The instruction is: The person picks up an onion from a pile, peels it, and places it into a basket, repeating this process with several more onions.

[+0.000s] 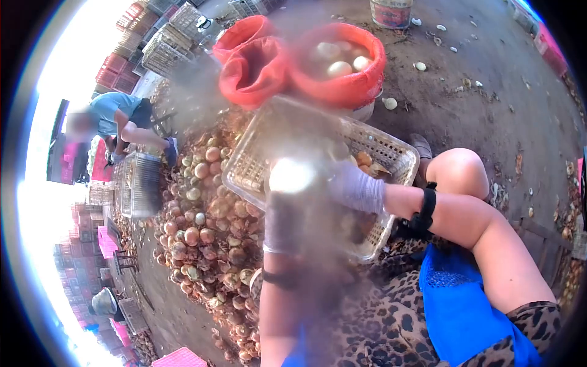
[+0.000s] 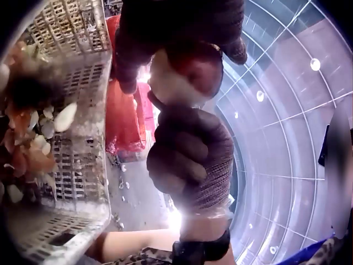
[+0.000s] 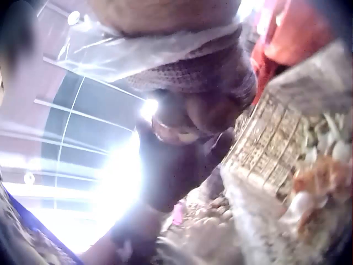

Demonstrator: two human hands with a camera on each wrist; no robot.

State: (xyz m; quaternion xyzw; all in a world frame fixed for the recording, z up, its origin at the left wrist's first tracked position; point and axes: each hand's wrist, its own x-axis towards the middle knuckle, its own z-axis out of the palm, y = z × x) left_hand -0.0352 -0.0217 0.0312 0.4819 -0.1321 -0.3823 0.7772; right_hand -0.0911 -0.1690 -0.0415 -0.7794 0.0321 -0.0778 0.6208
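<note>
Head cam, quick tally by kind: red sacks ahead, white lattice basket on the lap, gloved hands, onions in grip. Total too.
Open red sacks: 3
White plastic lattice basket: 1
Grey-gloved hands, left hand and right hand: 2
Partly peeled onion in their grip: 1
Total: 7

Up top, a red sack [image 1: 342, 92] sits wide open, pale peeled onions [image 1: 340, 68] showing inside. Two more red sacks [image 1: 254, 73] slump just beside it. A big heap of brown-skinned onions [image 1: 202, 226] spreads across the dirt ground [image 1: 477, 73]. At the far left a person in a blue top [image 1: 119, 116] bends over a crate [image 1: 139, 183]. Stacked crates [image 1: 165, 37] stand behind, a bucket [image 1: 391, 12] waits at the top edge, and peel scraps [image 1: 420, 66] lie scattered.
</note>
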